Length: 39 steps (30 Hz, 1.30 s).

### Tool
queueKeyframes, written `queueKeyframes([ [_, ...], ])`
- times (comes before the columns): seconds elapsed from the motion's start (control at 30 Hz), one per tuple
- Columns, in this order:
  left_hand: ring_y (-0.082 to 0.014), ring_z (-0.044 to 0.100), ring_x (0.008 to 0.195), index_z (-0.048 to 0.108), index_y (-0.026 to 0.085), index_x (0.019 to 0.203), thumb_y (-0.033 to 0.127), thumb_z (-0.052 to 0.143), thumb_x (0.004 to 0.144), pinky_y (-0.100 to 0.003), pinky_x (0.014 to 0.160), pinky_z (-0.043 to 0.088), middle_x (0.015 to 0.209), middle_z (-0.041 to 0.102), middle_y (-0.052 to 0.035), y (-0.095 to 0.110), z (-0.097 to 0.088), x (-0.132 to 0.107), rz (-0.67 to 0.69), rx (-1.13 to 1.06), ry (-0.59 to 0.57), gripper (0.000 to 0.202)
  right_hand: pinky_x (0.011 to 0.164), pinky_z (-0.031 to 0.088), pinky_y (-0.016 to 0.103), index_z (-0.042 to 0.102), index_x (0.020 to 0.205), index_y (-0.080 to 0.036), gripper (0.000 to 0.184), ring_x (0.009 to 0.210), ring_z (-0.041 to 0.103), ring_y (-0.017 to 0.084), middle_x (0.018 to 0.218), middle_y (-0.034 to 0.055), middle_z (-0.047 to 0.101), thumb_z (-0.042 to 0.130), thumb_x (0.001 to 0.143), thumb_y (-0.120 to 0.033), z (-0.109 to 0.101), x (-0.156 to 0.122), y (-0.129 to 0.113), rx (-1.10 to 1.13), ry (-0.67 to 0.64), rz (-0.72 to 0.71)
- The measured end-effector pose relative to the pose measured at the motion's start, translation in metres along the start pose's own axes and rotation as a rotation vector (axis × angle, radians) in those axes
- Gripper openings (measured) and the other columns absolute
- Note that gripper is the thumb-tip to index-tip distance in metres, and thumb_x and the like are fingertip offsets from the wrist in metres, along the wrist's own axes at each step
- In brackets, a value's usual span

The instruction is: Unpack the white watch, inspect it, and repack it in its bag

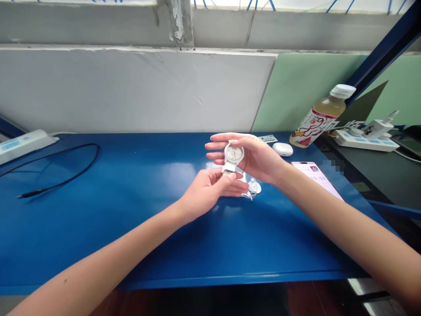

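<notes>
A white wristwatch (234,152) with a round pale dial is held up above the blue desk, its face turned toward me. My left hand (210,186) pinches the lower strap between thumb and fingers. Behind the dial, my right hand (255,153) has its thumb at the top end of the watch, where the upper strap meets the case, and its fingers stretch out to the left. Below the hands, a small clear plastic packet (252,188) with a white round piece lies on the desk, partly hidden by my left fingers.
On the blue desk (131,228), a white earbud case (283,149), a small card (268,138) and a lit phone (317,177) lie to the right. A drink bottle (320,116) leans there near a power strip (366,139). At left are a black cable (75,177) and another power strip (26,145).
</notes>
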State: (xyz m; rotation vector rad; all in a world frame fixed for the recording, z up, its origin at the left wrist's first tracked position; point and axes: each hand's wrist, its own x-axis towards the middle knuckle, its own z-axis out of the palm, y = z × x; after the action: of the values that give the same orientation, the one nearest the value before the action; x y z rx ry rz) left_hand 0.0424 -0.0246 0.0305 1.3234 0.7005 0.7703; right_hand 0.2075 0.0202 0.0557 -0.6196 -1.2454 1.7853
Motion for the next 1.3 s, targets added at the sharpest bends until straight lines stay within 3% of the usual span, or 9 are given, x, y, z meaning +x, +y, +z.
queueKeyframes([
  [0.17,-0.0137,0.062,0.063,0.069,0.016,0.092,0.026,0.055,0.093,-0.025,0.058,0.045,0.076,0.07,-0.0008,-0.003,-0.021,0.0,0.422,0.918,0.346,0.017,0.082,0.056,0.033,0.073,0.105,-0.019,0.024,0.099,0.07,0.021,0.107,0.0063,0.075,0.056,0.094,-0.033,0.0,-0.003,-0.011,-0.483,0.087,-0.199],
  [0.27,-0.0124,0.061,0.062,0.067,0.017,0.098,0.021,0.053,0.093,-0.023,0.06,0.045,0.078,0.069,0.0001,-0.012,-0.03,0.003,0.613,1.12,0.414,0.016,0.059,0.053,0.025,0.074,0.103,-0.02,0.025,0.067,0.068,0.013,0.089,0.0017,0.075,0.061,0.092,-0.039,0.002,-0.017,-0.019,-0.796,0.138,-0.287],
  [0.4,-0.0172,0.068,0.075,0.064,0.016,0.109,0.019,0.051,0.094,-0.027,0.07,0.051,0.089,0.073,-0.0049,-0.02,-0.027,0.006,0.742,1.244,0.371,0.02,0.051,0.053,0.026,0.078,0.093,-0.02,0.024,0.057,0.066,0.014,0.075,0.002,0.075,0.069,0.086,-0.041,0.004,-0.046,-0.02,-0.738,0.242,-0.268],
  [0.67,-0.0231,0.066,0.108,0.056,0.021,0.116,0.032,0.063,0.092,-0.035,0.092,0.052,0.118,0.069,-0.0087,-0.011,-0.012,0.006,0.584,1.153,0.338,0.027,0.064,0.063,0.038,0.08,0.081,-0.024,0.01,0.067,0.072,0.022,0.089,0.0059,0.079,0.078,0.077,-0.033,-0.019,-0.078,-0.011,-0.692,0.495,-0.161],
  [0.83,-0.0263,0.063,0.112,0.061,0.019,0.091,0.032,0.06,0.093,-0.042,0.096,0.05,0.111,0.07,-0.0103,-0.01,-0.021,0.01,0.501,1.158,0.361,0.013,0.06,0.058,0.036,0.078,0.077,-0.024,0.013,0.067,0.07,0.021,0.083,0.0057,0.077,0.077,0.077,-0.037,-0.041,-0.08,-0.011,-0.746,0.525,-0.232],
  [0.9,-0.0292,0.053,0.128,0.062,0.018,0.111,0.032,0.055,0.095,-0.047,0.104,0.045,0.132,0.061,-0.0146,-0.011,-0.024,0.011,0.444,1.198,0.3,0.022,0.055,0.054,0.034,0.077,0.08,-0.023,0.016,0.062,0.067,0.02,0.081,0.0055,0.075,0.078,0.076,-0.039,-0.045,-0.081,-0.009,-0.808,0.502,-0.195],
  [1.03,-0.0351,0.022,0.148,0.028,0.015,0.152,0.046,0.061,0.09,-0.056,0.117,0.023,0.159,0.03,-0.0186,-0.016,-0.027,0.009,0.31,1.297,0.024,0.077,0.049,0.047,0.029,0.076,0.085,-0.02,0.018,0.059,0.061,0.015,0.086,0.0066,0.074,0.076,0.077,-0.036,-0.043,-0.081,-0.005,-0.915,0.418,-0.13],
  [1.13,-0.0345,0.03,0.145,0.031,0.017,0.152,0.049,0.057,0.093,-0.059,0.118,0.016,0.153,0.042,-0.0167,-0.02,-0.029,0.009,0.249,1.327,-0.106,0.071,0.05,0.046,0.028,0.074,0.084,-0.019,0.015,0.058,0.058,0.014,0.083,0.006,0.073,0.073,0.077,-0.031,-0.044,-0.08,-0.005,-1.002,0.412,-0.133],
  [1.3,-0.0331,0.04,0.14,0.034,0.018,0.15,0.047,0.055,0.096,-0.055,0.115,0.028,0.15,0.045,-0.0173,-0.021,-0.032,0.007,0.205,1.303,-0.105,0.065,0.047,0.043,0.028,0.075,0.084,-0.02,0.012,0.053,0.055,0.015,0.066,0.002,0.067,0.068,0.076,-0.026,-0.058,-0.081,-0.007,-1.214,0.41,-0.077],
])
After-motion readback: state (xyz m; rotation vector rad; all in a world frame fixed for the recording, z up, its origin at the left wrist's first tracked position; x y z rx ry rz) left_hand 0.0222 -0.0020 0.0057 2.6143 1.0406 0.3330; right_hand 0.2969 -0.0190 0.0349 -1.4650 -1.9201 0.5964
